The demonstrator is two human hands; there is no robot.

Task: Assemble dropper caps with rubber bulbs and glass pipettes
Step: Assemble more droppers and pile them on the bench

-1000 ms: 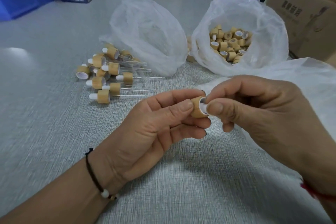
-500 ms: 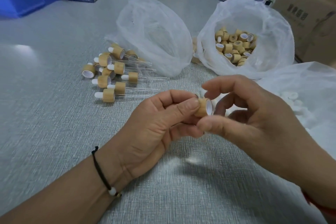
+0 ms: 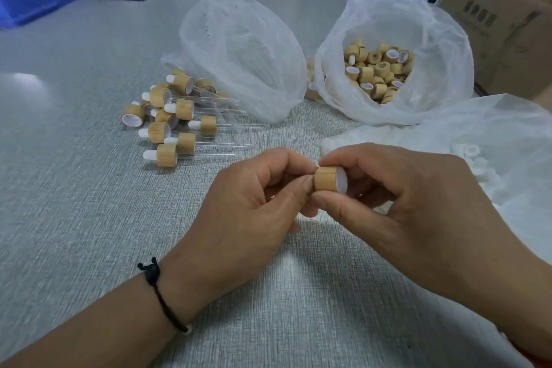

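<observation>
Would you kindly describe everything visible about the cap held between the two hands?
The cap is a short cylinder with a light wood-grain wall and a white lining in its open end. It lies on its side above the table, open end toward the right. The right hand pinches it between thumb and forefinger; the left hand touches its closed end with its fingertips. Any bulb there is hidden.
</observation>
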